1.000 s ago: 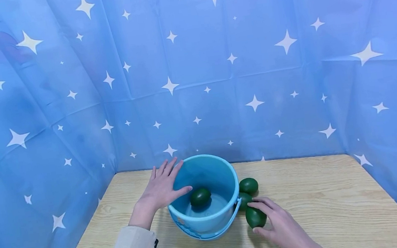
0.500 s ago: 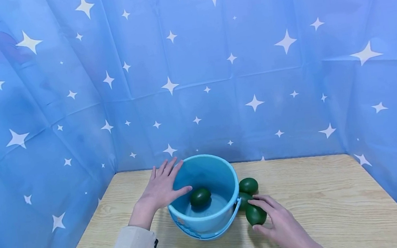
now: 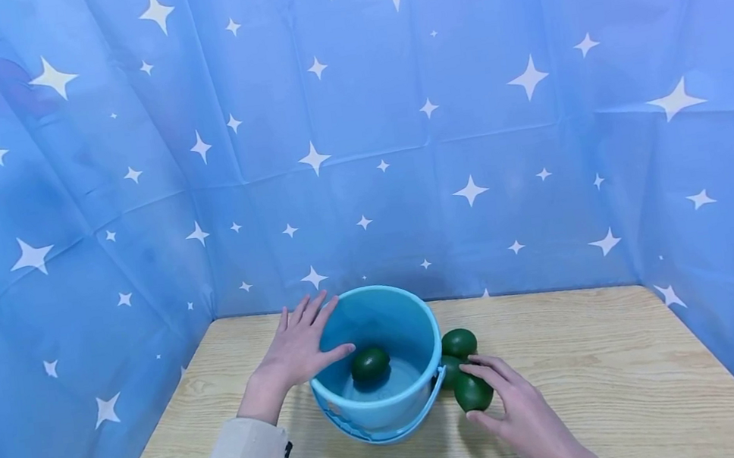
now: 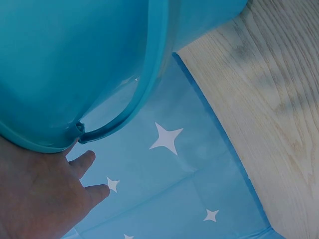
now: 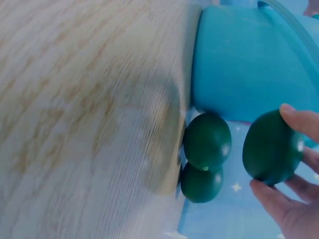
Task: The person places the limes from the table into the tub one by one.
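Note:
A light blue bucket [image 3: 381, 415] stands upright on the table with one dark green avocado [image 3: 371, 364] lying inside. My left hand [image 3: 298, 350] rests on the bucket's left rim, fingers spread and straight, thumb reaching over the opening. To the right of the bucket, my right hand [image 3: 524, 416] pinches another avocado [image 5: 271, 148] between thumb and fingertips. In the right wrist view that avocado hangs clear of the tabletop. Two more avocados sit close together beside the bucket, the nearer avocado [image 5: 207, 141] partly hiding the farther avocado [image 5: 201, 183].
The bucket's handle [image 3: 392, 436] hangs down along its front side. A light wooden table [image 3: 604, 368] carries everything. Blue cloth [image 3: 379, 105] with white stars encloses the back and both sides.
My right hand has risen slightly, taking the pinched avocado a little up and away from the table's front. My left hand and the bucket have stayed in place.

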Motion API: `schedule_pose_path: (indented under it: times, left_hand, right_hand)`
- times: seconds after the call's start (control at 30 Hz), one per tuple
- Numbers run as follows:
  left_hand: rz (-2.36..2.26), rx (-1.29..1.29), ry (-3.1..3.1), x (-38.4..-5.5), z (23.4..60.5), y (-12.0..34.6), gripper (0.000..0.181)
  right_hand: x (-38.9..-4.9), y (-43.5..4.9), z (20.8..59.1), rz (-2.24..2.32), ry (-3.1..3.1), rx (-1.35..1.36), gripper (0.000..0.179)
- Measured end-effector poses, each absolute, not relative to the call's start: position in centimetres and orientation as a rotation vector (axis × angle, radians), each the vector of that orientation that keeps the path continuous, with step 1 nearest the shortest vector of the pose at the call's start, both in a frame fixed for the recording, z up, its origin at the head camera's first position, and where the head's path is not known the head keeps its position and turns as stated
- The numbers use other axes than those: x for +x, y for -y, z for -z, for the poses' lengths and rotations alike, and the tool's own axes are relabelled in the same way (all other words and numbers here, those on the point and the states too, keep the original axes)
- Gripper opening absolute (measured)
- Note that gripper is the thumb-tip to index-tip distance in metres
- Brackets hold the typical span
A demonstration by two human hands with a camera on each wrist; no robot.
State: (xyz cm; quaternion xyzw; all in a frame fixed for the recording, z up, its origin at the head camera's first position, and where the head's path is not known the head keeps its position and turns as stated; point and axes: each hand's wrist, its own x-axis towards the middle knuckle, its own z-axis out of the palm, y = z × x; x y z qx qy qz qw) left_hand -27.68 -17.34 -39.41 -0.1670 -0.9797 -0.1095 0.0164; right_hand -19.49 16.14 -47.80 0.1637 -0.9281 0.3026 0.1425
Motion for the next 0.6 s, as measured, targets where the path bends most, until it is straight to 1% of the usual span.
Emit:
schedule_pose_path:
  times: [0.6]
  left_hand:
    - [0.349, -0.519, 3.039, -27.75, 39.54, 17.4, 0.087]
  right_hand:
    - [-19.54, -16.16, 47.23, -0.883, 2.681, 0.445, 0.063]
